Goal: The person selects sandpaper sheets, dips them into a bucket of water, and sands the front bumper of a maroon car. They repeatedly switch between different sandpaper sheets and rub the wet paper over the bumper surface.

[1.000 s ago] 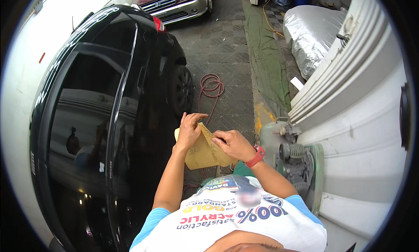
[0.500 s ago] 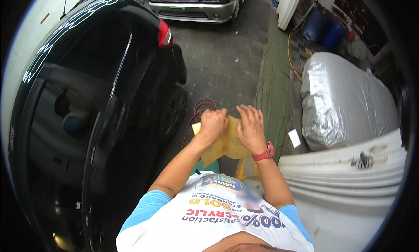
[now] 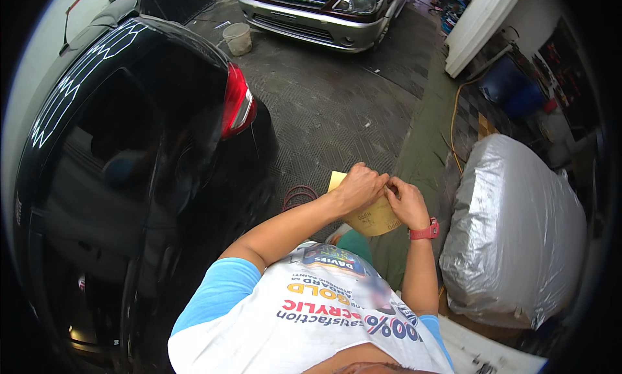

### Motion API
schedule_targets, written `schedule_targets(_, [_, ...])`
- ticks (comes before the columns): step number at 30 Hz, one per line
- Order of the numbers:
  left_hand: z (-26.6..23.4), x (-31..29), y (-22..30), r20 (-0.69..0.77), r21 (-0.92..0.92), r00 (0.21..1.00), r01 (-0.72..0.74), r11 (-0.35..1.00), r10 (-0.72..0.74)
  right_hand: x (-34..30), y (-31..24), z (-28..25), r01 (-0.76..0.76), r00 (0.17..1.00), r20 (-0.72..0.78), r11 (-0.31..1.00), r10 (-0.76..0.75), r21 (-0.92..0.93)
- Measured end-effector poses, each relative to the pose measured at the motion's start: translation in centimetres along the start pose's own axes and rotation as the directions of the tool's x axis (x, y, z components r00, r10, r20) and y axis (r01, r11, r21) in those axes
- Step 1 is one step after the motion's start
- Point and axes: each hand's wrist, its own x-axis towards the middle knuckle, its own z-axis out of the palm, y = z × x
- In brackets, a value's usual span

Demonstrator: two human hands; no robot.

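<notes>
In front of my body I hold a yellow sandpaper sheet (image 3: 370, 221) with dark printing on the side that shows. My left hand (image 3: 360, 188) is closed over its upper edge, knuckles up. Close against it, my right hand (image 3: 409, 204) pinches the same edge between thumb and bent fingers. A corner of the sheet sticks out left of my left hand, and the rest hangs below both hands. The fingertips of my left hand are hidden. A red watch is on my right wrist.
A glossy black car (image 3: 110, 179) with a red tail light (image 3: 238, 105) fills the left. Ahead stand a dark vehicle (image 3: 317, 21) and a whitish bucket (image 3: 238, 39). At right are a silver-covered bulky thing (image 3: 515, 238), green cloth (image 3: 424, 131), an orange cord (image 3: 455, 124) and a reddish hose (image 3: 299, 196).
My hands have come together along the sheet's edge and shifted right in the picture. The right fingers went from spread flat to pinching. The view has turned, and the bucket has come into sight.
</notes>
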Motion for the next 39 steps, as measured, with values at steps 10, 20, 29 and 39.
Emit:
schedule_targets(10, [-18.7, 29.1, -15.4, 0.177, -0.620, 0.957, 0.291, 0.729, -0.231, 31.2, -2.7, -23.0, 0.259, 0.964, 0.061, 0.966, -0.259, 0.004])
schedule_targets(20, [-36.3, 38.6, -38.1, 0.559, -0.829, 0.665, 0.468, -0.308, -0.495, 64.2, -11.3, -36.0, -0.149, 0.877, 0.413, 0.677, -0.246, 0.721])
schedule_targets(29, [-61.8, 45.6, -56.0, 0.524, -0.705, 0.464, 0.707, -0.058, -0.714, 85.4, -30.6, -39.5, -0.610, 0.792, 0.599, 0.124, 0.114, 0.783])
schedule_targets(39, [-74.3, 35.8, -73.0, 0.421, -0.782, 0.152, 0.560, -0.273, -0.894, 103.8, -42.7, -32.9, -0.703, 0.710, 0.684, 0.219, 0.164, 0.677])
